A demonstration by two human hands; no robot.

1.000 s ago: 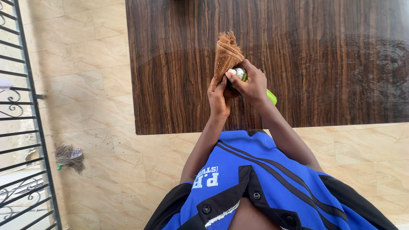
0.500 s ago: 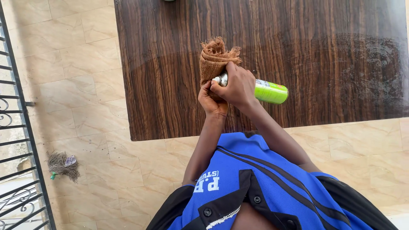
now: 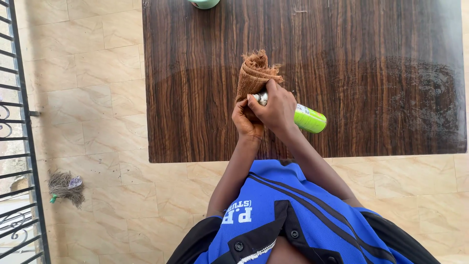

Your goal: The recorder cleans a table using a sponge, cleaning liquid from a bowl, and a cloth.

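Both hands are up over the near edge of the dark wood-grain table (image 3: pixel 371 73). The left hand (image 3: pixel 245 122) is clenched round the lower end of a bunched brown cloth (image 3: pixel 254 73), whose frayed top sticks up just beyond the fingers. The right hand (image 3: pixel 277 108) is wrapped round the top of a green spray can (image 3: pixel 309 118), with a fingertip over the silver nozzle end. The can lies tilted, its base pointing away to the right of that hand and its nozzle right against the cloth. The two hands touch each other.

Risks, as I judge them:
- The nozzle sits so close to the cloth that a spray could hit the left fingers or miss onto the tabletop if the can tips further.
- The cloth is held only at its base, so the loose folded top could flop over the nozzle.
- The grip on the can is near its top only, and the heavy end hangs free, so it could swing or slip.

Far beyond the hands, a pale green round object (image 3: pixel 204 3) shows at the far table edge, mostly cut off. Left of the hands, down on the tiled floor (image 3: pixel 97 73), lies a frayed mop head (image 3: pixel 64 186) near a metal railing (image 3: pixel 24 122).
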